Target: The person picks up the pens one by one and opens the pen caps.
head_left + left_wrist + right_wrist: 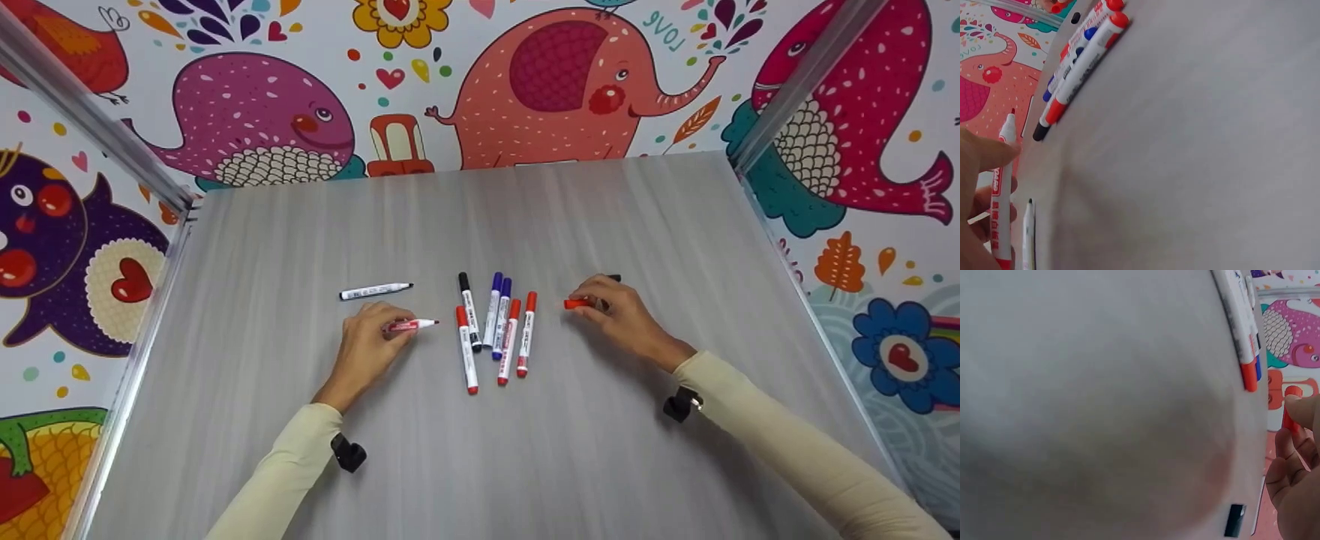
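My left hand [367, 343] grips an uncapped whiteboard marker [412, 325] with a white barrel, its red tip pointing right; the left wrist view shows the marker's [1002, 202] red end too. My right hand [626, 319] pinches a red marker cap [575, 304] between thumb and fingers; the cap [1290, 417] also shows in the right wrist view. Just past the left hand lies an uncapped black marker [375, 291]. A loose black cap [1235, 520] lies on the table near the right hand, partly hidden behind it in the head view.
Between the hands lies a loose group of capped markers: one black [469, 307], two blue, such as this blue marker [492, 311], and several red, including this red marker [466, 352]. The grey table [360, 480] meets cartoon-printed walls [555, 82] at the back and sides.
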The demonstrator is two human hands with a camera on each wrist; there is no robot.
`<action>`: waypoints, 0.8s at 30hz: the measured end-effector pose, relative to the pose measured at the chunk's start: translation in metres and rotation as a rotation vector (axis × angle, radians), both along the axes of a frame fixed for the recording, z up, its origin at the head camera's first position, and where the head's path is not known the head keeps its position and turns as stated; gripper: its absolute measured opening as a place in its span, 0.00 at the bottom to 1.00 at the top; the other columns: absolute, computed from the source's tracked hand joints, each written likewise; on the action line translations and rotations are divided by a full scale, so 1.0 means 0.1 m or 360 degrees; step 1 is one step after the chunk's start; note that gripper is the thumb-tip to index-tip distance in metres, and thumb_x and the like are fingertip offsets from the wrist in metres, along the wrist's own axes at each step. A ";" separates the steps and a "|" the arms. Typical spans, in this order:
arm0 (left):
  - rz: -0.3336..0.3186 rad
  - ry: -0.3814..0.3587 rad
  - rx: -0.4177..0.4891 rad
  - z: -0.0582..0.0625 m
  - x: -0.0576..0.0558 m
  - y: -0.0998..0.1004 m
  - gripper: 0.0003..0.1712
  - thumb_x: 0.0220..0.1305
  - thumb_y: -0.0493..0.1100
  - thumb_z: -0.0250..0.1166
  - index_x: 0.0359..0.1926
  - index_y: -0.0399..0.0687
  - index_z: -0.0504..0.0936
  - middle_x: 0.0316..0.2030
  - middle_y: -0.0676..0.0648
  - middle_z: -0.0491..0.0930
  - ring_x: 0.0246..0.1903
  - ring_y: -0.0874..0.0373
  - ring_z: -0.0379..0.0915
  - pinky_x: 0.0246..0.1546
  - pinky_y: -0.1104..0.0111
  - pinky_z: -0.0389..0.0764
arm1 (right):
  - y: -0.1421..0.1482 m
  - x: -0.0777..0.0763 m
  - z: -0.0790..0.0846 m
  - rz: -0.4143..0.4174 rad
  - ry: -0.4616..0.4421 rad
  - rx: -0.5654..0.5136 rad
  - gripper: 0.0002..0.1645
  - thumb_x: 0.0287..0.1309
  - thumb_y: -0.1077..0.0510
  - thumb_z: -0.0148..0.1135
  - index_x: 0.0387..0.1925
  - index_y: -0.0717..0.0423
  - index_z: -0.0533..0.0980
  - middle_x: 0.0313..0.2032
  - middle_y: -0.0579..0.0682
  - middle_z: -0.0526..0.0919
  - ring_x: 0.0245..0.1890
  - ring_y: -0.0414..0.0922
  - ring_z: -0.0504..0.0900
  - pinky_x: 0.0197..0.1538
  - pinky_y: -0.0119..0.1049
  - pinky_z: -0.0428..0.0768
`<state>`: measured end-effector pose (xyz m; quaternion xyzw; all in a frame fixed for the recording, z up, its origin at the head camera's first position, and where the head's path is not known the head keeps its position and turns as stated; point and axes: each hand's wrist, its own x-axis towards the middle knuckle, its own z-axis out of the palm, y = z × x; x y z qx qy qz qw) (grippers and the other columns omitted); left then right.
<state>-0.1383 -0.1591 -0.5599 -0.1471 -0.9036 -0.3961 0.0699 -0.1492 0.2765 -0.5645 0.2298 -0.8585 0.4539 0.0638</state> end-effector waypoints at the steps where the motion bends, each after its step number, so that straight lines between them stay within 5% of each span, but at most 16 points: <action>1: 0.0018 -0.0002 -0.0003 -0.01 -0.01 -0.02 0.11 0.61 0.35 0.83 0.45 0.45 0.94 0.41 0.50 0.89 0.46 0.49 0.81 0.50 0.51 0.67 | 0.02 0.00 -0.01 -0.0014 -0.0025 0.0005 0.15 0.61 0.73 0.77 0.48 0.59 0.90 0.44 0.51 0.88 0.40 0.45 0.80 0.43 0.28 0.75; 24: 0.0243 0.0060 -0.0118 -0.28 -0.14 -0.32 0.10 0.62 0.33 0.81 0.44 0.45 0.94 0.44 0.45 0.88 0.50 0.44 0.78 0.55 0.41 0.68 | 0.39 -0.14 -0.25 -0.0229 -0.0113 0.0061 0.13 0.64 0.73 0.75 0.49 0.64 0.89 0.50 0.60 0.88 0.45 0.53 0.84 0.47 0.23 0.75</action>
